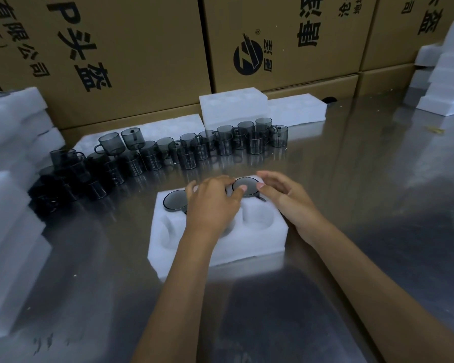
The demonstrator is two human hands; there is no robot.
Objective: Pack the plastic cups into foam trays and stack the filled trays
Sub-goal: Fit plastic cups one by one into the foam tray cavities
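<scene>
Foam tray (pixel 260 239) on the steel table (pixel 351 192) — two cups (pixel 245 187) seated in its far pockets; left hand (pixel 212 203) fingers loosely spread, touching one, right hand (pixel 286 199) relaxed beside it

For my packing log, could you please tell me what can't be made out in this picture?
- Head view: the foam tray middle pockets are covered by the left hand.
- Far-right cup: its body sits hidden inside the foam.
- Loose cups at left: too dark and overlapped to count.
</scene>
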